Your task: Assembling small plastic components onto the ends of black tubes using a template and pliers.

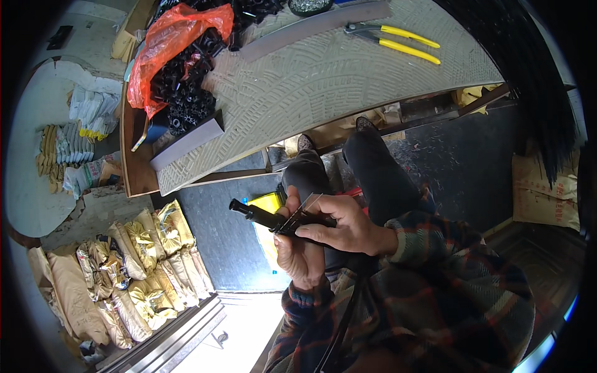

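Over my lap, both hands are closed around a black tubular plastic piece (pixel 256 214) with a stepped, ringed end that points left. My left hand (pixel 297 260) grips it from below, thumb and fingers pressed on either side. From the right, my right hand (pixel 345 225) lies over its other end, thumb pressed along it. Thin pale wire-like strands (pixel 306 204) stick up between the fingers; how they join the piece is hidden. A yellow object (pixel 267 202) shows behind the black piece, lower down.
The patterned table (pixel 286 93) ahead holds a heap of black plastic parts (pixel 186 102), a red plastic bag (pixel 177 43), yellow-handled pliers (pixel 398 43) and a dish (pixel 310 6). Long black strands (pixel 528 74) hang at right. Filled sacks (pixel 124 273) lie at left.
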`<state>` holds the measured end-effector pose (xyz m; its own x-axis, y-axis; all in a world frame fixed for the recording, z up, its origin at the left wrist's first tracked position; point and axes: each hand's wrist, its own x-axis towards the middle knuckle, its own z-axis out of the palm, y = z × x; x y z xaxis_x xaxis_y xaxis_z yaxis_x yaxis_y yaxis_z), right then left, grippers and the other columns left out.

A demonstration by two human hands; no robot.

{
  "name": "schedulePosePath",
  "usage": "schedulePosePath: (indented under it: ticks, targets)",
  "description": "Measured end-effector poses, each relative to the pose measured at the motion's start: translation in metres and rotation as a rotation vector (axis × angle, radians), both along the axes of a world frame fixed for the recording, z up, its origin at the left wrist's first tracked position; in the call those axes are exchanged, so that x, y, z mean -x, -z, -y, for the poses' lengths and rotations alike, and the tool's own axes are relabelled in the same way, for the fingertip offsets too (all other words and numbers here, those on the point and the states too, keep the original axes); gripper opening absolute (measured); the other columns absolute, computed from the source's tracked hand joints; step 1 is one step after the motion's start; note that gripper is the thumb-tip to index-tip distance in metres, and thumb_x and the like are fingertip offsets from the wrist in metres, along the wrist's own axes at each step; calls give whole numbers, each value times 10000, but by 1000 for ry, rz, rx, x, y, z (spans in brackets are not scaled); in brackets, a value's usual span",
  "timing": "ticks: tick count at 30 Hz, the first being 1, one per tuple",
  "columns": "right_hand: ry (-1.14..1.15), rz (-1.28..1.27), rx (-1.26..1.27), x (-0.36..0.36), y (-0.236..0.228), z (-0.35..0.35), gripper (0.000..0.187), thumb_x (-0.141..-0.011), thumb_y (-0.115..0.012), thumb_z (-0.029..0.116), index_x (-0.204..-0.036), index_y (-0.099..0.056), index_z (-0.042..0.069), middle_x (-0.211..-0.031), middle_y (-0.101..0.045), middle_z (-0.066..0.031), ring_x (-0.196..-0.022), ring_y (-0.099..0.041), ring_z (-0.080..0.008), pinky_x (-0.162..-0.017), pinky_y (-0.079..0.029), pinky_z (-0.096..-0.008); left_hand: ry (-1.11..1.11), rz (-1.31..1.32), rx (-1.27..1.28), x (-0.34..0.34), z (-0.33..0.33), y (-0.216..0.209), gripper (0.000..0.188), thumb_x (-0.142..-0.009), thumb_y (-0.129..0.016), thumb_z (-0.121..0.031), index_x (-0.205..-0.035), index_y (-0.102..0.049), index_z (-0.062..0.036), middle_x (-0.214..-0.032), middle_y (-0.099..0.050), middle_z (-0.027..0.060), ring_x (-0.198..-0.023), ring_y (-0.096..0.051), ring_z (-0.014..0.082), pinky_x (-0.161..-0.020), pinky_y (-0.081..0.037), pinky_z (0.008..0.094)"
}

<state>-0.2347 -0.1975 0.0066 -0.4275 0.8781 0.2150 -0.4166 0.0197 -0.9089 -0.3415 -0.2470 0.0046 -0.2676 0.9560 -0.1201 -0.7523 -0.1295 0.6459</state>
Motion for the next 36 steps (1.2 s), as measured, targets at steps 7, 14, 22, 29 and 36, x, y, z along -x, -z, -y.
schedulePosePath:
  ticks: [7,14,22,29,36]
  targets:
    - [-31,31,98,-4,-1,3,149,-809,-668,76,-870,-585,-32,-764,-565,-27,-723,-502,-57,-605,-410,-230,-85,-79,3,-8,1,-2,507,-798,-664,-348,-1158,-553,-9,-1370,-379,197,-1245,-395,286,-1059,-284,438]
    - [-358,10,375,-8,5,-21,135,-811,-676,113,-857,-618,0,-723,-558,25,-697,-487,-31,-601,-391,-207,-90,-139,60,-10,-5,1,611,-814,-621,-415,-1211,-504,34,-1400,-319,195,-1236,-392,291,-1052,-298,431]
    - [-333,-139,462,-15,0,-22,186,-802,-653,45,-950,-575,-37,-860,-608,-65,-748,-553,-97,-681,-443,-237,285,-470,175,5,-13,-27,822,-863,-442,-576,-1377,-259,39,-1419,-310,170,-1255,-368,221,-1042,-270,350]
    - [130,-124,-258,4,-18,-23,153,-775,-668,12,-851,-536,-6,-941,-600,-121,-847,-594,-184,-761,-457,-302,-151,-741,-395,-11,-8,-33,638,-831,-621,-103,-1356,-287,37,-1318,-409,134,-1227,-386,205,-1029,-293,347]
    - [74,29,-213,27,-8,-14,165,-770,-673,31,-855,-535,0,-946,-592,-108,-917,-568,-154,-785,-443,-271,-478,-451,-97,4,-12,-10,320,-882,-539,-79,-1177,-499,38,-1017,-613,157,-922,-592,202,-832,-474,316]
